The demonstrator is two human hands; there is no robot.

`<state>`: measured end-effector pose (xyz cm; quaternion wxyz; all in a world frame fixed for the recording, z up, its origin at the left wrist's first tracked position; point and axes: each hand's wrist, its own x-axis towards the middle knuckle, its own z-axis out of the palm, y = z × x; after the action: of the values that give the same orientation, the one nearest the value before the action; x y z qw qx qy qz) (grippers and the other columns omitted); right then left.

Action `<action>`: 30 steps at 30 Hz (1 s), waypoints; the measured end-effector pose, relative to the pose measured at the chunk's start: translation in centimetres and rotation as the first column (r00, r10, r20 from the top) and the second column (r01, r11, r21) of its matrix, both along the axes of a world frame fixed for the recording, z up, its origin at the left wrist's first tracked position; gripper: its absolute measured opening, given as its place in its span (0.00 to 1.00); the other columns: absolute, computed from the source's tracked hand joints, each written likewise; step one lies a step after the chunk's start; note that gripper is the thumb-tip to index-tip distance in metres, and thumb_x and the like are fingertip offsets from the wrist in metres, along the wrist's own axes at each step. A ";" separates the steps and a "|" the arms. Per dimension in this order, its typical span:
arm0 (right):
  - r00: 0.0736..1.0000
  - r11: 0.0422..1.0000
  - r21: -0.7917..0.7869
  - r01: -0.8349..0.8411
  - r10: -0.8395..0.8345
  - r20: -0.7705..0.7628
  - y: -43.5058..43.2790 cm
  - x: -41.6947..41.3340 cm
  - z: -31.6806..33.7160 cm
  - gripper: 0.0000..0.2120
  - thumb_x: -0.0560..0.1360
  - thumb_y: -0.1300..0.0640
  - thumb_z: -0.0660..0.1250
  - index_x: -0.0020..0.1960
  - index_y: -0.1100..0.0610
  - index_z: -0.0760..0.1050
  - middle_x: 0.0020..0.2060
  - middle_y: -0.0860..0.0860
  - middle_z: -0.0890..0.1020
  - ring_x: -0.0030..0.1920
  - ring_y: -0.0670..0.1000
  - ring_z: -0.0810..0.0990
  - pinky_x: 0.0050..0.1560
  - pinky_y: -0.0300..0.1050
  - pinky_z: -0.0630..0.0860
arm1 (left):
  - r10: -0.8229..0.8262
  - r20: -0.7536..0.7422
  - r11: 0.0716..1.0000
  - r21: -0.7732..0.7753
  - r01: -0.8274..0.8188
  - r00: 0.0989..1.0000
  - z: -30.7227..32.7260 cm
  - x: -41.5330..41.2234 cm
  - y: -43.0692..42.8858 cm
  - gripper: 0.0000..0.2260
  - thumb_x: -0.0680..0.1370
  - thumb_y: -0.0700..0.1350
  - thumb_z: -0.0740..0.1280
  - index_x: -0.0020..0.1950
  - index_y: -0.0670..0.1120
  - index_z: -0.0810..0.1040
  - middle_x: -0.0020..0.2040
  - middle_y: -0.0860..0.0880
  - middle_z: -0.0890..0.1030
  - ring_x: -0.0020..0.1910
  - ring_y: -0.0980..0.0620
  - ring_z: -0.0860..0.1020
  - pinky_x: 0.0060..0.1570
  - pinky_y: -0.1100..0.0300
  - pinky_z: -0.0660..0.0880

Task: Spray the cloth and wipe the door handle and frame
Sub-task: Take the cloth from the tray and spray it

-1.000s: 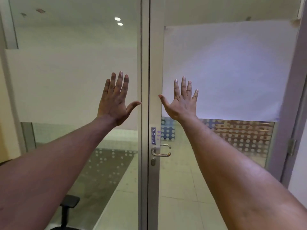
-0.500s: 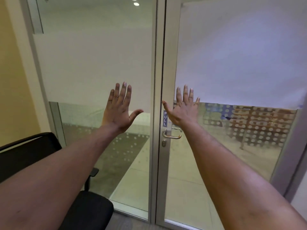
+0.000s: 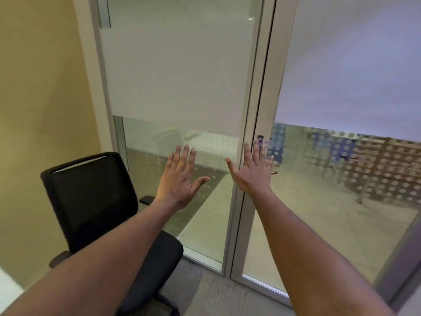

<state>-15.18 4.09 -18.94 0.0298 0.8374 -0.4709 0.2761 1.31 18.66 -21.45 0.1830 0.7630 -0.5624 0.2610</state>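
Glass door (image 3: 341,213) fills right half of frame, its frosted band across upper right; fixed glass panel at centre, door frame (image 3: 255,110) running top to bottom between them. Black office chair (image 3: 91,197) lower left, newly in view as the camera has tilted down and left over the last second. Both arms reach in from bottom edge. Left hand (image 3: 180,179) and right hand (image 3: 252,172) at mid-frame, fingers spread flat, gripping nothing, lower than before. Door handle (image 3: 274,171) mostly hidden behind right hand. No cloth or spray visible, so wiping looks unstarted; cloth needs fetching first.
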 end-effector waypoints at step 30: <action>0.898 0.894 0.357 -0.270 0.368 -0.242 32.4 7.6 -22.9 0.37 0.76 0.32 0.50 0.78 0.52 0.51 0.78 0.56 0.53 0.78 0.59 0.48 0.75 0.65 0.49 | 0.232 -0.465 0.927 0.371 -0.050 0.854 -22.2 -4.2 36.3 0.24 0.81 0.59 0.52 0.41 0.43 0.78 0.40 0.46 0.81 0.42 0.47 0.74 0.47 0.51 0.72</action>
<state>-7.62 36.50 -41.82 -0.0784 0.9299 -0.3531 0.0665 -2.94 54.99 -43.65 0.1658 0.8641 -0.4738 -0.0362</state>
